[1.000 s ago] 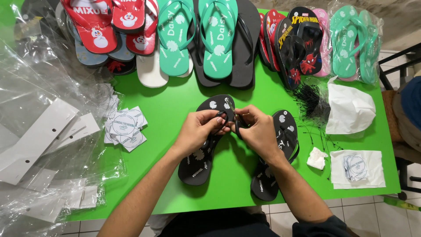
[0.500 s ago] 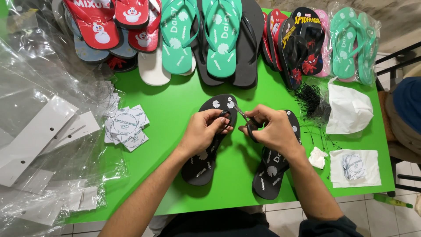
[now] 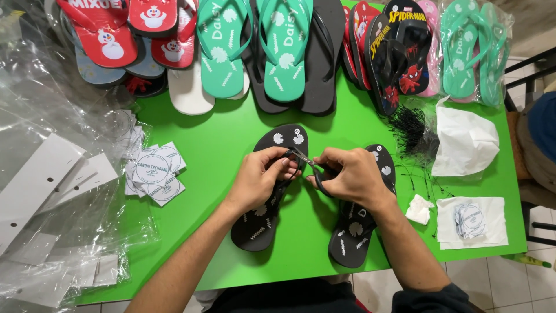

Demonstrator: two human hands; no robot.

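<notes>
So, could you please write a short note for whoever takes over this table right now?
Left hand rests on the left black flip-flop, pinching its strap. Right hand holds small scissors, tips at that strap. The second black flip-flop lies under the right wrist. Round tags sit left of the hands; black ties lie to the right. Neither black flip-flop shows a tag yet; whether anything is cut cannot be told.
</notes>
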